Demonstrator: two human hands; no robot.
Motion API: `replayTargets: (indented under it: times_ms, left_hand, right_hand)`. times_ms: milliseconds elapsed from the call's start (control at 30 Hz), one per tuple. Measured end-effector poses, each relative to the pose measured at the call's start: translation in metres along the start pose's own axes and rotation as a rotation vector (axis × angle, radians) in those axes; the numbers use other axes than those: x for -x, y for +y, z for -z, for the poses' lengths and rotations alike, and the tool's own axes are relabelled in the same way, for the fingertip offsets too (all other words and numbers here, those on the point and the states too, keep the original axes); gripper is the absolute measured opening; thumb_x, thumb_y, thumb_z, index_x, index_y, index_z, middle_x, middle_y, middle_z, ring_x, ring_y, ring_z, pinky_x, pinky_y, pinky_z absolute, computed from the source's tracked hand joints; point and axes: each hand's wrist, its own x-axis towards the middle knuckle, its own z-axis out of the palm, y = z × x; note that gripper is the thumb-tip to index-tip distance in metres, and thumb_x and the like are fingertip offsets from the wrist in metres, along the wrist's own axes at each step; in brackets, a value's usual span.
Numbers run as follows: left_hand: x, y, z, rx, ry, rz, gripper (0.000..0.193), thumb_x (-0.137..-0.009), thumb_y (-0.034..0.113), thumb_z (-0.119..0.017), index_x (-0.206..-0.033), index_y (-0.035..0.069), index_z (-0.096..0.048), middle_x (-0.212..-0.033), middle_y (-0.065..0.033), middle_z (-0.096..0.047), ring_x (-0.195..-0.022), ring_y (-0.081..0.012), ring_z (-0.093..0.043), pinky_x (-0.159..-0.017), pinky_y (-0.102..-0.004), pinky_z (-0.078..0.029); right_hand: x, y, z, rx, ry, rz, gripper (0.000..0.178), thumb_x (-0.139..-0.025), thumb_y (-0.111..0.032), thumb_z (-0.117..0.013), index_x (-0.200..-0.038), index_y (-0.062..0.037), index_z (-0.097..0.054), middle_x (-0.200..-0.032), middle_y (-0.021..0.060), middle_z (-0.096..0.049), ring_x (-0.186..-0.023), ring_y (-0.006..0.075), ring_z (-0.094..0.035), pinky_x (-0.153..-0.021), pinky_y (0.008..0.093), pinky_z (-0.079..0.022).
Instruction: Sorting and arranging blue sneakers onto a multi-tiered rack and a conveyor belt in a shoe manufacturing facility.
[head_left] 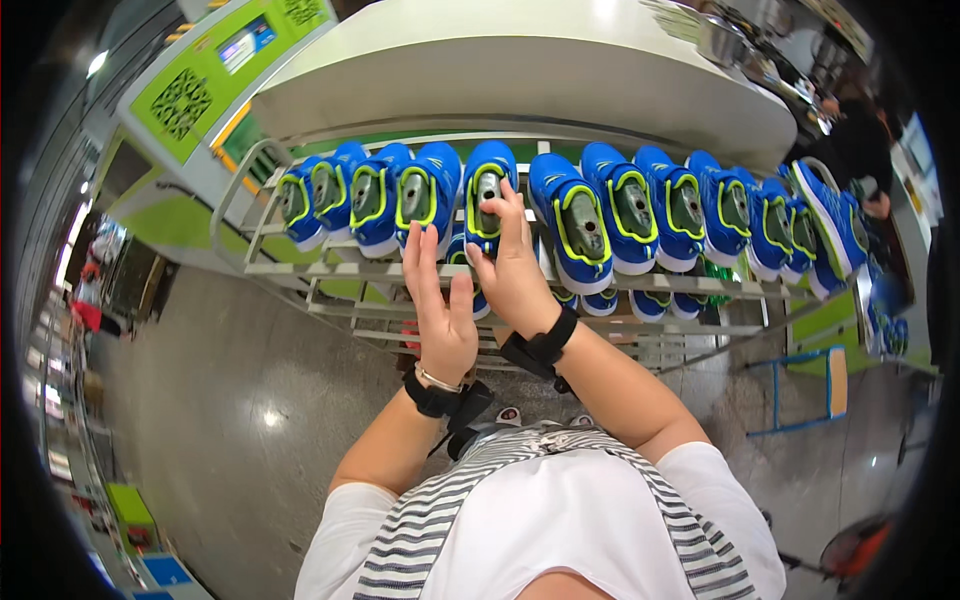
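Note:
A row of blue sports shoes with lime-green collar trim, each with a dark green shoe last inside, stands on a metal rack in front of me. My right hand (515,275) is raised before a blue shoe (489,160) near the middle, thumb and fingers apart. Its fingertips overlap that shoe's last; whether they touch it I cannot tell. Just left of it, my left hand (437,315) is open with fingers stretched upward. Its fingertips come in front of the heel of the neighbouring shoe (437,165). Neither hand visibly holds anything. Both wrists wear black straps.
The metal rack (400,269) has a lower tier with more blue shoes. Behind it is a long pale table (520,85). A green machine (190,100) stands at the far left. To the right are a blue-framed stool (808,392) and a person (860,125).

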Motion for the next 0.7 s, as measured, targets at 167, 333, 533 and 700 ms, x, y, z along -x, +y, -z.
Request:
replayTargets:
  times_ms: [167, 333, 533, 700]
  left_hand:
    - [-0.025, -0.02, 0.01, -0.024, -0.176, -0.178, 0.066, -0.092, 0.021, -0.067, -0.148, 0.002, -0.037, -0.156, -0.0237, -0.025, -0.144, -0.0381, -0.029, -0.116, -0.0471, -0.027]
    - [-0.063, -0.022, -0.029, 0.085, -0.229, -0.109, 0.075, -0.08, 0.012, -0.075, -0.145, 0.004, -0.04, -0.155, -0.023, -0.028, -0.144, -0.0404, -0.03, -0.117, -0.0455, -0.027]
    - [-0.065, -0.042, -0.039, 0.207, -0.097, -0.077, 0.059, -0.082, -0.001, -0.067, -0.137, 0.0, -0.047, -0.155, -0.023, -0.035, -0.144, -0.0394, -0.033, -0.118, -0.0451, -0.027]
    - [-0.061, -0.037, -0.04, 0.041, -0.1, -0.184, 0.052, -0.088, 0.003, -0.065, -0.137, 0.0, -0.048, -0.156, -0.0242, -0.033, -0.144, -0.0399, -0.032, -0.117, -0.0472, -0.027]
  right_hand:
    - [0.029, -0.035, 0.052, 0.21, 0.107, 0.212, 0.05, -0.085, 0.001, -0.066, -0.132, -0.0013, -0.05, -0.145, 0.0254, -0.043, -0.137, 0.0442, -0.038, -0.112, 0.0477, -0.034]
    - [0.036, -0.007, 0.076, 0.472, 0.252, -0.107, 0.068, -0.082, -0.008, -0.074, -0.142, -0.001, -0.043, -0.142, 0.023, -0.047, -0.131, 0.0393, -0.047, -0.109, 0.0449, -0.037]
    - [0.025, 0.002, 0.038, 0.266, 0.503, -0.161, 0.061, -0.082, -0.001, -0.071, -0.138, -0.0011, -0.047, -0.138, 0.0208, -0.052, -0.129, 0.0371, -0.05, -0.109, 0.042, -0.039]
    - [-0.003, 0.007, -0.009, 0.176, 0.466, -0.117, 0.065, -0.086, -0.002, -0.061, -0.147, -0.0018, -0.037, -0.15, 0.0304, -0.032, -0.14, 0.0474, -0.03, -0.117, 0.0502, -0.024]
